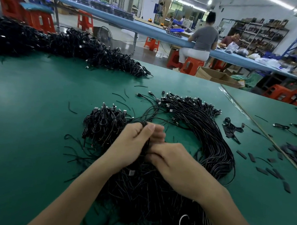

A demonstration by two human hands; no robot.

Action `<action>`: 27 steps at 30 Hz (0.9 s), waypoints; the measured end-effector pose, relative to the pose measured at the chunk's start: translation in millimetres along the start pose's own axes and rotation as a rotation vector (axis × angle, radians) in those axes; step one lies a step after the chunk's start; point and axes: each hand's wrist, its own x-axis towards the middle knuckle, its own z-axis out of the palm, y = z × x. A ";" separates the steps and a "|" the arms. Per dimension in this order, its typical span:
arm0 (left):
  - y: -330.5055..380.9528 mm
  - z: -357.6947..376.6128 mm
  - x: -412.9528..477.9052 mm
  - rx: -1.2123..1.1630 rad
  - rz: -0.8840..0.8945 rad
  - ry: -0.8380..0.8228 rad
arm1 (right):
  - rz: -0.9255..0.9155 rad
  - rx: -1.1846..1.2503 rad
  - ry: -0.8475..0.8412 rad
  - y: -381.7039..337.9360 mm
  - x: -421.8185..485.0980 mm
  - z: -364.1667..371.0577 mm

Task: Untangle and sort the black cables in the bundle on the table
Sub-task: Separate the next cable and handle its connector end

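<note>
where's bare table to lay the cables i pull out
Widest bare patch: the green table left of the coiled clump, below the far heap. Crowded: under the left hand and right hand, and the right side, littered with black scraps.

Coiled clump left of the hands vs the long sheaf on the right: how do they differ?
The clump is short, bunched in tight loops; the sheaf is long, its cables lying side by side in one sweeping curve. The clump's plugs stick up on top; the sheaf's fan out flat at its far end. Both are black cables on the green table.
</note>
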 end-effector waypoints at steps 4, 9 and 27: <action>7.9 6.2 -8.4 0.122 -0.093 -0.192 | -0.049 0.056 0.186 5.8 -4.1 -17.0; 13.1 -1.9 -8.4 0.078 -0.195 -0.389 | -0.024 0.270 0.205 10.5 -2.9 -27.1; -2.3 -7.2 -1.0 0.412 -0.016 -0.180 | -0.012 0.212 0.128 13.1 6.8 -20.8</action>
